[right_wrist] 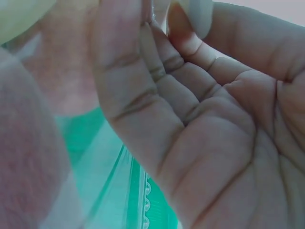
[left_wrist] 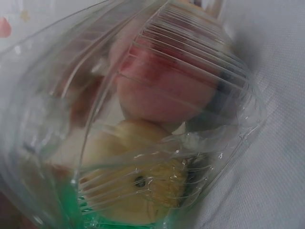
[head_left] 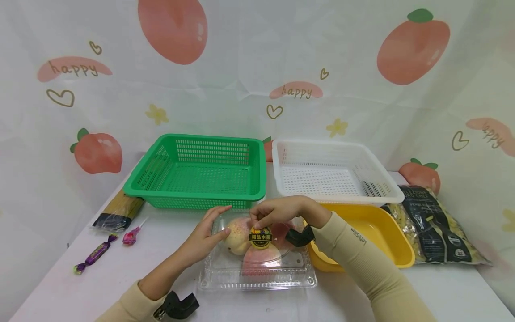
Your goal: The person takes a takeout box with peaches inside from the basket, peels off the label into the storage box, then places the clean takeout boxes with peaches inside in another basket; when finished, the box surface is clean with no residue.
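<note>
- A clear plastic clamshell box (head_left: 257, 264) sits on the white table (head_left: 442, 290), near the front edge, directly in front of the person. Its lid is down over the fruit.
- Inside are peaches (head_left: 238, 235), pale yellow and pink. A round black and yellow sticker (head_left: 260, 237) sits on top of the lid.
- The left hand (head_left: 207, 237) rests on the left side of the lid, fingers straight and spread, the fingertips touching the plastic.
- The right hand (head_left: 277, 211) reaches over the back of the box. Its fingers curl down and its fingertips meet at the lid just above the sticker; the head view does not show whether they pinch the plastic.
- The left wrist view shows what the head view cannot: the ribbed clear wall of the box (left_wrist: 209, 95) up close, with a red-pink peach (left_wrist: 162, 90) above a yellow one (left_wrist: 138, 191), pressed against each other.
- The right wrist view shows only the right hand's palm (right_wrist: 214, 143) with its fingers bent inward, plus blurred green behind it. No grip is visible there.
- Just behind the box stands a green plastic basket (head_left: 201, 172). A white basket (head_left: 334, 170) stands beside it to the right.
- A yellow tray (head_left: 378, 237) lies to the right of the box, under the right forearm.
- Further right is a bag of pasta (head_left: 438, 228).
- At the left of the table lie a pack of spaghetti (head_left: 118, 210), a pink lollipop (head_left: 132, 235) and a purple wrapped candy (head_left: 94, 254).
</note>
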`<state>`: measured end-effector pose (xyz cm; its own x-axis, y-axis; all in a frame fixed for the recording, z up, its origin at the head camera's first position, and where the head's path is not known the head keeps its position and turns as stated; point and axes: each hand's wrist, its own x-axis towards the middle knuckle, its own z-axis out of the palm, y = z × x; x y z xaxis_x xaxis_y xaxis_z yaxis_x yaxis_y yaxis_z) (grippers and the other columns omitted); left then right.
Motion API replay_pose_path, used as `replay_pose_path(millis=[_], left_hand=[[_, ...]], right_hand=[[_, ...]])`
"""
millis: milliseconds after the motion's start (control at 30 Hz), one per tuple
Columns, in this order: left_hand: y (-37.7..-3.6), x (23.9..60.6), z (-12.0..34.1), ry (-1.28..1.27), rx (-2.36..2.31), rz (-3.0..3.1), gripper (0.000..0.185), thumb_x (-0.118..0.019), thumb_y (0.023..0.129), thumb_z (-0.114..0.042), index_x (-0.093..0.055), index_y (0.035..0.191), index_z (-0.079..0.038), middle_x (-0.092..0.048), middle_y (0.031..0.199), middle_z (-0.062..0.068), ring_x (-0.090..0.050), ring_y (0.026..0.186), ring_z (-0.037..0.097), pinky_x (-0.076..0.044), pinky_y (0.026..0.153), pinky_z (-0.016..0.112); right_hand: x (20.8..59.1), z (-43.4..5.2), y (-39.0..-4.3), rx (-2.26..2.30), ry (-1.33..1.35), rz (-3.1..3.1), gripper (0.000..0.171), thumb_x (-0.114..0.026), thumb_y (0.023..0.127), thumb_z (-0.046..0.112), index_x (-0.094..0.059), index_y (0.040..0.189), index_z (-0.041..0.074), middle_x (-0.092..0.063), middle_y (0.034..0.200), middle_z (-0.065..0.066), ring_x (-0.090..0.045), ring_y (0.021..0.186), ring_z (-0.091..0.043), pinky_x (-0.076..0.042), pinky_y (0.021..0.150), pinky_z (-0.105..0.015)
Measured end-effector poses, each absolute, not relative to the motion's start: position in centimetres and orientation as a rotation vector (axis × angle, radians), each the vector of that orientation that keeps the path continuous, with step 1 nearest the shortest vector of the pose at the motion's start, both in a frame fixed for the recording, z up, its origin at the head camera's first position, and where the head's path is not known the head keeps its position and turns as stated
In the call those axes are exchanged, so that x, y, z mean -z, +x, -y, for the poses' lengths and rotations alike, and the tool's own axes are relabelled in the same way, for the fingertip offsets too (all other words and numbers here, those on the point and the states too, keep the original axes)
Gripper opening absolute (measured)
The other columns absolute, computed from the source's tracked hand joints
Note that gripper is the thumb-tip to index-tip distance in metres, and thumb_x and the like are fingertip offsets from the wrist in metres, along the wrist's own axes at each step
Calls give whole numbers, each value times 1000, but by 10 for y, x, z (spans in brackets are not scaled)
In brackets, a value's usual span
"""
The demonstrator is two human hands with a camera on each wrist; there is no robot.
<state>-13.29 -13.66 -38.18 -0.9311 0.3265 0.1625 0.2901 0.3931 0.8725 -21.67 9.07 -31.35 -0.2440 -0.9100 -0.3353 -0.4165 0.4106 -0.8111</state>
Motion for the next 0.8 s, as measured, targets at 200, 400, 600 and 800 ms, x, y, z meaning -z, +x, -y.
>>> replay_pose_path(millis=[200, 400, 600, 800], left_hand=[[-134, 384, 136, 579, -1610, -2585, 55, -58, 91, -11, -36, 141, -8, -30, 144, 18, -23, 137, 42, -22, 104, 68], [-131, 382, 137, 585, -1545, -2605, 56, -58, 92, -15, -34, 142, -9, -30, 146, 18, -21, 138, 43, -22, 104, 67], [-132, 380, 137, 572, -1565, -2604, 56, -58, 92, -15, -34, 142, -8, -31, 146, 18, -21, 138, 42, -22, 105, 67], [-132, 380, 135, 546, -1570, -2589, 56, -58, 92, -15, -34, 142, -8, -31, 146, 18, -20, 139, 42, -22, 105, 66]], right_hand=[[309, -96, -219, 823, -1122, -1821, 13, -43, 98, 7, -47, 86, 2, -44, 70, 5, -40, 63, -7, -37, 61, -19], [288, -113, -225, 998, -1109, -1843, 16, -40, 100, 10, -44, 86, 1, -45, 72, 0, -41, 63, -8, -37, 61, -21], [283, -127, -227, 976, -1165, -1925, 14, -50, 96, 9, -53, 89, -3, -56, 78, 1, -52, 68, -10, -48, 66, -23], [289, -148, -231, 970, -1127, -1965, 13, -55, 93, 7, -58, 88, -5, -57, 75, 0, -51, 63, -19, -49, 61, -25]])
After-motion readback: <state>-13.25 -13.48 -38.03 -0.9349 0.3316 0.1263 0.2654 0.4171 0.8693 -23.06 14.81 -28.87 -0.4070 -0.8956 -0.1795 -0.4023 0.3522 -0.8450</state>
